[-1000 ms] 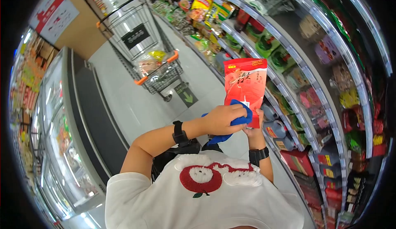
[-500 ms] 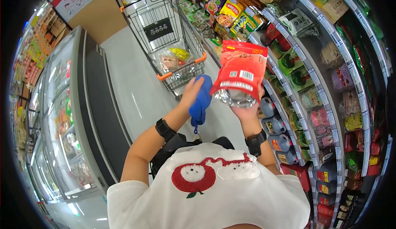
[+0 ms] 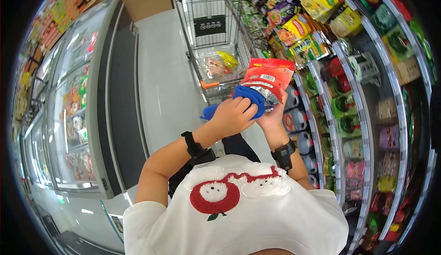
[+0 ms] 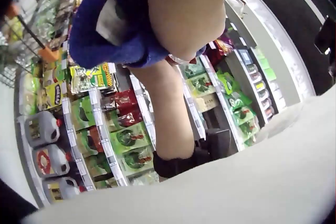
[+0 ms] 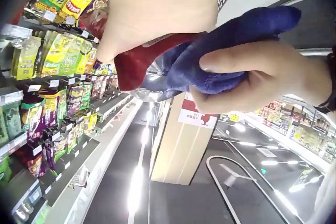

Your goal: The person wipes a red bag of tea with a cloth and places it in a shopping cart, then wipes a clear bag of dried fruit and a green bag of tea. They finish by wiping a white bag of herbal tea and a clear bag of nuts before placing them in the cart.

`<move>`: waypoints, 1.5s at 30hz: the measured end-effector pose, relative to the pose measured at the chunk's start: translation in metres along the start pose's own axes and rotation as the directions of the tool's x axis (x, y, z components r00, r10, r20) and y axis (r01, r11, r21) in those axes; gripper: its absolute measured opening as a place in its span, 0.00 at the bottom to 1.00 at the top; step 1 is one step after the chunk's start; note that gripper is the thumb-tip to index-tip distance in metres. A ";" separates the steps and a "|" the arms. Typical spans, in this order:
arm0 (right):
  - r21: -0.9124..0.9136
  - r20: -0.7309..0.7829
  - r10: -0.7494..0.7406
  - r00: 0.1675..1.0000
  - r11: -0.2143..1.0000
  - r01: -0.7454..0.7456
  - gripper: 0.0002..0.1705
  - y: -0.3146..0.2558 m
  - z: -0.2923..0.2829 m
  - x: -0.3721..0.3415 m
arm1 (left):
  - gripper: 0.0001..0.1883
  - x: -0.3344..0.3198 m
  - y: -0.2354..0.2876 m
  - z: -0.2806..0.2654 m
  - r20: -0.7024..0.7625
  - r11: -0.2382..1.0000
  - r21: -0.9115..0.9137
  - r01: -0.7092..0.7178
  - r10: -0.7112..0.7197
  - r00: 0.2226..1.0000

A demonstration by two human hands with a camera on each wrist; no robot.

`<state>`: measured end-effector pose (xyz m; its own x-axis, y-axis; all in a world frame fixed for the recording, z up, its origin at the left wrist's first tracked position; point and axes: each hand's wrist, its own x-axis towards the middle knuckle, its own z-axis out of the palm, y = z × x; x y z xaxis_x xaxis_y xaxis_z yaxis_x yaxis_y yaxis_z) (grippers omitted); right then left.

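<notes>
In the head view, my right hand (image 3: 275, 115) grips a red pouch (image 3: 270, 73) from its right side. A white barcode shows on the pouch, and its silvery bottom tilts toward me. My left hand (image 3: 233, 116) bunches a blue cloth (image 3: 250, 95) against that bottom end, covering part of it. Seen from the right wrist, the left thumb and fingers (image 5: 247, 61) pinch the folded cloth (image 5: 236, 32) beside the pouch's red edge (image 5: 134, 69). The left wrist view shows the cloth (image 4: 105, 29) hanging below the left hand (image 4: 189, 8), with the pouch mostly hidden.
Ahead stands a shopping cart (image 3: 209, 25) holding clear and yellow packages (image 3: 226, 58). Shelves of packaged food (image 3: 349, 112) line the right, with grey jugs (image 3: 296, 119) low down. A glass-doored freezer (image 3: 73, 117) runs along the left, beyond the aisle floor (image 3: 158, 80).
The pouch has turned from its printed front to its barcode side, bottom toward me. The cloth came away from the pouch, then returned to its silvery bottom. The head view has shifted.
</notes>
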<state>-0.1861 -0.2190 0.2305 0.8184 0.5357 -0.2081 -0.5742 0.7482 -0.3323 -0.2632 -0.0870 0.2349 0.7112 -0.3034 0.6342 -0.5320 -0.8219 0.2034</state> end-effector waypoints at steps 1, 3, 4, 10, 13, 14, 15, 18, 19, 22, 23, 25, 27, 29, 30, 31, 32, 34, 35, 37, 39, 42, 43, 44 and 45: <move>-0.002 -0.014 0.026 1.000 1.000 -0.026 0.30 -0.001 -0.002 0.010 | 0.20 -0.003 -0.008 0.004 0.005 1.000 0.003 0.024 -0.024 1.000; -0.030 -0.020 0.057 0.998 0.998 -0.057 0.30 -0.004 -0.007 0.032 | 0.19 -0.006 -0.026 0.014 0.014 0.998 0.012 0.069 -0.069 0.998; -0.064 -0.008 0.072 0.997 0.995 -0.073 0.31 -0.005 -0.007 0.043 | 0.19 -0.007 -0.036 0.018 0.063 0.991 -0.009 0.134 -0.133 0.989; -0.395 -0.012 0.097 0.995 0.914 -0.094 0.32 -0.018 -0.040 0.146 | 0.16 0.012 -0.102 0.016 0.294 0.771 -0.233 0.593 -0.525 0.798; -0.654 0.039 0.078 0.996 0.756 -0.033 0.37 -0.016 -0.048 0.181 | 0.16 0.025 -0.149 0.031 0.381 0.586 -0.287 0.758 -0.656 0.652; -0.721 0.048 0.083 0.995 0.692 -0.023 0.38 -0.015 -0.049 0.193 | 0.17 0.028 -0.164 0.040 0.446 0.551 -0.285 0.784 -0.648 0.617; -0.752 0.007 0.090 0.996 0.656 -0.055 0.39 -0.012 -0.056 0.206 | 0.17 0.031 -0.178 0.049 0.508 0.516 -0.280 0.810 -0.636 0.581; -0.834 0.054 0.107 0.993 0.552 -0.014 0.41 -0.004 -0.072 0.246 | 0.19 0.029 -0.216 0.087 0.582 0.481 -0.223 0.848 -0.632 0.512; -0.858 0.049 0.090 0.995 0.514 -0.004 0.43 -0.002 -0.080 0.260 | 0.20 0.031 -0.225 0.094 0.579 0.480 -0.208 0.853 -0.642 0.502; -0.862 0.004 0.117 0.993 0.504 -0.056 0.45 0.000 -0.094 0.285 | 0.20 0.023 -0.251 0.125 0.584 0.443 -0.165 0.881 -0.676 0.449; -0.913 -0.083 0.129 0.988 0.387 -0.127 0.46 0.005 -0.123 0.299 | 0.20 0.021 -0.258 0.134 0.575 0.443 -0.142 0.885 -0.691 0.437; -0.906 -0.135 0.124 0.983 0.385 -0.173 0.46 0.007 -0.130 0.310 | 0.21 0.022 -0.269 0.145 0.580 0.427 -0.117 0.896 -0.704 0.411; -0.887 -0.184 0.123 0.975 0.407 -0.219 0.44 0.008 -0.129 0.319 | 0.21 0.023 -0.283 0.153 0.602 0.423 -0.181 0.888 -0.666 0.440; -0.897 -0.251 0.120 0.961 0.345 -0.277 0.46 0.017 -0.150 0.336 | 0.21 0.025 -0.296 0.159 0.660 0.396 -0.190 0.898 -0.626 0.416; -0.898 -0.287 0.115 0.951 0.315 -0.309 0.47 0.020 -0.159 0.341 | 0.20 0.021 -0.304 0.165 0.649 0.408 -0.247 0.879 -0.603 0.463; -0.936 -0.271 0.090 0.958 0.209 -0.284 0.49 0.021 -0.154 0.342 | 0.20 0.015 -0.313 0.173 0.634 0.418 -0.306 0.855 -0.580 0.511; -0.960 -0.255 0.066 0.965 0.099 -0.261 0.50 0.022 -0.149 0.343 | 0.19 0.009 -0.323 0.181 0.613 0.426 -0.365 0.828 -0.559 0.558; -0.896 -0.394 -0.022 0.919 -0.214 -0.389 0.53 0.034 -0.151 0.352 | 0.19 0.012 -0.340 0.181 0.734 0.367 -0.273 0.889 -0.518 0.439; -0.847 -0.472 -0.020 0.881 -0.265 -0.460 0.58 0.036 -0.152 0.351 | 0.18 0.003 -0.350 0.189 0.749 0.370 -0.262 0.891 -0.504 0.430; -0.745 -0.532 -0.090 0.842 -0.422 -0.516 0.60 0.054 -0.144 0.352 | 0.18 -0.015 -0.365 0.203 0.785 0.362 -0.245 0.899 -0.471 0.403; -0.645 -0.557 -0.159 0.815 -0.536 -0.545 0.61 0.073 -0.146 0.347 | 0.19 -0.033 -0.377 0.218 0.844 0.467 -0.152 0.871 -0.397 0.360; -0.577 -0.603 -0.186 0.776 -0.570 -0.585 0.60 0.091 -0.139 0.337 | 0.21 -0.045 -0.382 0.222 0.896 0.516 -0.076 0.853 -0.340 0.285; -0.582 -0.608 -0.207 0.766 -0.541 -0.608 0.59 0.096 -0.136 0.333 | 0.21 -0.046 -0.384 0.222 0.907 0.528 -0.071 0.846 -0.319 0.275; -0.581 -0.607 -0.175 0.776 -0.569 -0.582 0.56 0.097 -0.134 0.329 | 0.21 -0.046 -0.385 0.222 0.917 0.541 -0.066 0.838 -0.298 0.265; -0.573 -0.635 -0.162 0.755 -0.556 -0.602 0.53 0.100 -0.132 0.327 | 0.21 -0.046 -0.385 0.222 0.910 0.539 -0.134 0.832 -0.266 0.318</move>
<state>0.0269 -0.0210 0.0081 0.7251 0.0343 -0.6878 -0.1604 -0.9629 -0.2171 0.0110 0.1367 -0.0379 0.7861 -0.3166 -0.5309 0.2436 -0.6307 0.7368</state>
